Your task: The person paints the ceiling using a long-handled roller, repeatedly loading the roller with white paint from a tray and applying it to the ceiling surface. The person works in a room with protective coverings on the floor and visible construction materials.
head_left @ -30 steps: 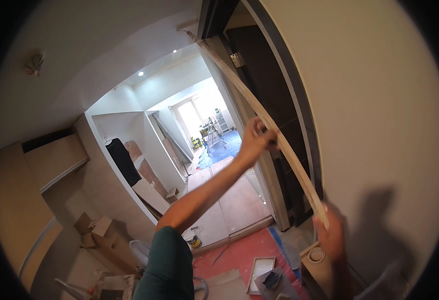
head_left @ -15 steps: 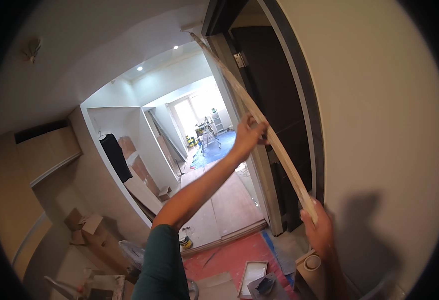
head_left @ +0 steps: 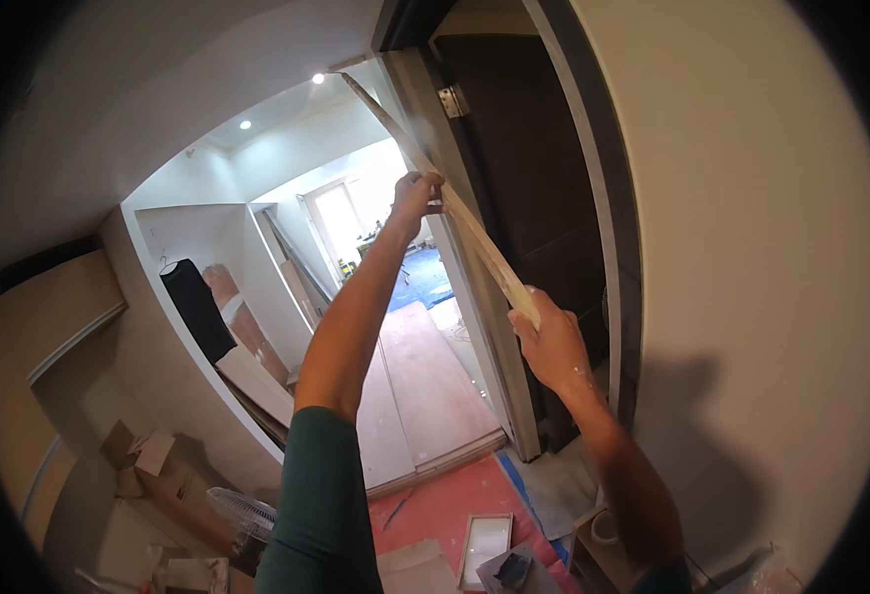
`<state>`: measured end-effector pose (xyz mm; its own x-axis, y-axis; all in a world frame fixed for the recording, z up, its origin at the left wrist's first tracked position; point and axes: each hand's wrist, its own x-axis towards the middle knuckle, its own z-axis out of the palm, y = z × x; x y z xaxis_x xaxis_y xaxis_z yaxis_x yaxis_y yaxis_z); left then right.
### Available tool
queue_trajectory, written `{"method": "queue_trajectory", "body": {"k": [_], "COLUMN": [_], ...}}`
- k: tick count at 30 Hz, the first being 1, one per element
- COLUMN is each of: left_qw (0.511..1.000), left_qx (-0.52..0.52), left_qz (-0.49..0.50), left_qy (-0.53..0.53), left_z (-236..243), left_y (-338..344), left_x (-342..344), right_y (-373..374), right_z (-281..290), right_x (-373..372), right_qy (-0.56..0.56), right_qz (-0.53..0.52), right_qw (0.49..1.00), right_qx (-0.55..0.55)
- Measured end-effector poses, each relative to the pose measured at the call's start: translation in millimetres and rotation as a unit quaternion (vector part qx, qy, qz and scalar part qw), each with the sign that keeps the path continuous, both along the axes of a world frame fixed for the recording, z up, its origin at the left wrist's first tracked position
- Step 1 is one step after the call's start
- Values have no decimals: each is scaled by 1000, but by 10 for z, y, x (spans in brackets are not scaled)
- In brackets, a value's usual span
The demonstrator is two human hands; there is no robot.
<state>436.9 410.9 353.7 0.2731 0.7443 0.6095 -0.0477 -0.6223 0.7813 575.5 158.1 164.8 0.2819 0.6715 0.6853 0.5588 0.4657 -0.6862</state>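
A long, narrow wooden strip (head_left: 486,249) slants from the lower right to the upper left in front of the doorway. Its far end rises near the ceiling, beside the top of the door frame. My right hand (head_left: 554,346) is closed around its near end. Farther up, my left hand (head_left: 415,203), at the end of an outstretched arm, has its fingers closed on the strip. Behind the strip are a pale upright jamb (head_left: 499,361) and a dark door (head_left: 524,129) with a metal hinge (head_left: 452,101).
Wooden boards (head_left: 435,381) cover the floor ahead; red sheeting (head_left: 435,505) lies nearer. At lower left are a cardboard box (head_left: 182,495) and a fan (head_left: 242,510). A white tray (head_left: 484,544) lies below my hands. Black clothing (head_left: 197,309) hangs at left; a wall (head_left: 722,218) stands right.
Both hands and the strip have moved up and left in view, the right hand most. The strip's near end now lies farther from me. The view has shifted slightly too.
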Motion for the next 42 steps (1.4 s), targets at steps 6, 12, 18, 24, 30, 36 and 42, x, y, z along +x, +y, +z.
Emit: {"method": "queue_trajectory", "body": {"k": [6, 12, 18, 24, 30, 36, 42], "left_qw": [999, 999, 1000, 999, 999, 1000, 1000], "left_qx": [-23, -11, 2, 9, 17, 11, 8], "left_qz": [-37, -39, -22, -38, -31, -15, -29], "left_qy": [-2, -11, -2, -21, -30, -15, 3], "left_z": [-442, -336, 52, -283, -294, -29, -271], "left_y": [-598, -458, 85, -164, -77, 291, -1], "left_x": [108, 59, 103, 204, 139, 128, 199], "right_y": [-476, -389, 152, -66, 31, 386, 49], "right_z": [-397, -249, 185, -177, -194, 128, -186], "right_x": [3, 21, 138, 181, 125, 141, 270], "right_qy": [68, 42, -6, 27, 6, -23, 16], "right_qz": [23, 29, 13, 19, 6, -3, 4], "right_qw": [997, 999, 1000, 999, 1000, 1000, 1000], "right_qx": [-15, 11, 10, -14, 3, -8, 7]}}
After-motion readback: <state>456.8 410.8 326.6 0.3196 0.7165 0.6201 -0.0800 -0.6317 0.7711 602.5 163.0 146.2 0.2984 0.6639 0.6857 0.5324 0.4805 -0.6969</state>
